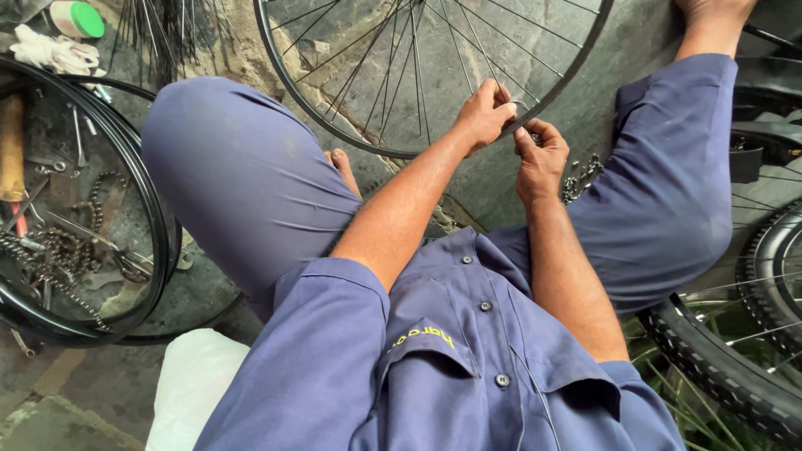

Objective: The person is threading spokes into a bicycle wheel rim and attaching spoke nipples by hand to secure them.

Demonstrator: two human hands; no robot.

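Note:
A bare bicycle wheel rim (288, 88) with thin metal spokes (401, 67) lies on the stone floor between my knees. My left hand (484, 113) grips a spoke right at the rim's near edge. My right hand (541, 159) is closed just beside it, fingertips pinching something small at the rim; what it pinches is hidden by the fingers. Both forearms reach out over my blue uniform shirt (468, 359) and blue trousers (251, 175).
Black rims (163, 225) lie at left over a chain (50, 250), loose tools and a wooden handle (12, 146). A bundle of spare spokes (163, 29), a white rag (54, 52) and a green-capped container (79, 18) are top left. Tyred wheels (718, 359) stand at right, a white sack (196, 384) below.

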